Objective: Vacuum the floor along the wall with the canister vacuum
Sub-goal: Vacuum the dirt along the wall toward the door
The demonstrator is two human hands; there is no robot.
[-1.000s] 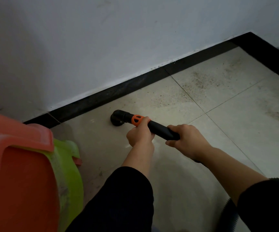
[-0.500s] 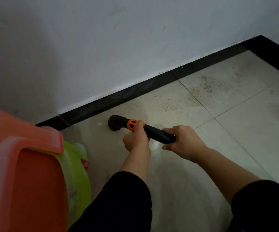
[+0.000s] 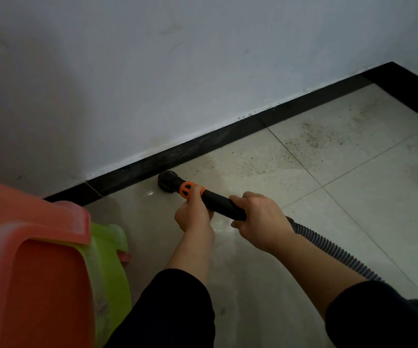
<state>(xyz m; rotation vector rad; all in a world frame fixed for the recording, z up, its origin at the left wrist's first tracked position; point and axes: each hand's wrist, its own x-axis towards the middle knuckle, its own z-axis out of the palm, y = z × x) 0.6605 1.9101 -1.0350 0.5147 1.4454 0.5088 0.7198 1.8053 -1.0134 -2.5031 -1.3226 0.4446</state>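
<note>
Closer to the wall than half a second ago, the nozzle (image 3: 168, 180) now sits against the foot of the black skirting (image 3: 203, 144), where before a strip of tile showed between them. Both hands keep their hold. The left hand (image 3: 194, 218) is curled round the black wand (image 3: 221, 205) just behind the orange collar (image 3: 188, 190), thumb side up against the collar. The right hand (image 3: 262, 222) wraps the wand's rear end, knuckles on top, at three o'clock from the left and just beside it. From the left hand the wand runs toward eleven o'clock to the nozzle, which rests on the floor (image 3: 366, 209). From the right wrist a ribbed hose (image 3: 328, 248) trails toward four o'clock and passes behind the dark sleeve (image 3: 378, 317). Dark specks of dirt (image 3: 308, 139) lie on the tiles at one to two o'clock from the nozzle, along the skirting. A white wall (image 3: 177, 71) rises above it. At eight o'clock from the hands stands an orange stool (image 3: 14, 259), with a green stool (image 3: 112, 267) nested under it.
</note>
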